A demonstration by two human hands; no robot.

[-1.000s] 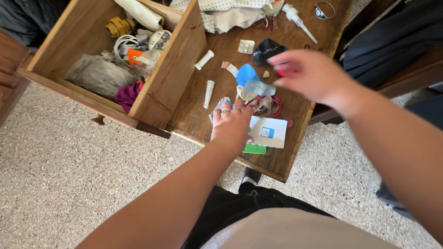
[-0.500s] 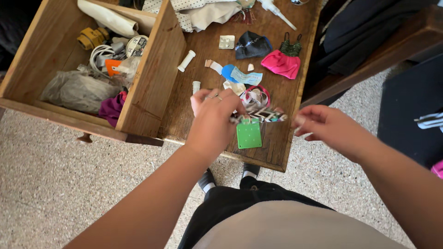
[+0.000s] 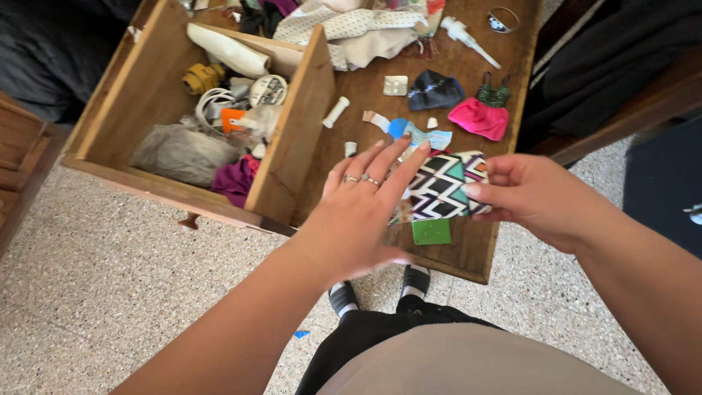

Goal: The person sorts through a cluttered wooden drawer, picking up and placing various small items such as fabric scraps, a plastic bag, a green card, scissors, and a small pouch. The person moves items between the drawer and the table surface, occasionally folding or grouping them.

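The person stands over a wooden drawer pulled out above a speckled stone floor, both bare hands low over its right-hand compartment. The right hand pinches the right end of a small fabric pouch printed in black-and-white zigzags with teal and orange patches; thumb and fingertips are closed on its edge, so that grip has firm hold of it. The left hand, with rings on two fingers, lies open and flat, fingers spread and pointing up and to the right, their tips resting on or just over the pouch's left end. It clasps nothing.

The pouch lies between the two hands, its long axis running roughly left to right, slightly raised over the drawer's bottom. The right hand is the one actually holding it; the left only touches or covers it, and I cannot tell which.

Just below the pouch sits a small green square card. Beyond it lie a pink doll's skirt and a dark cloth piece. A wooden divider separates the cluttered left compartment.
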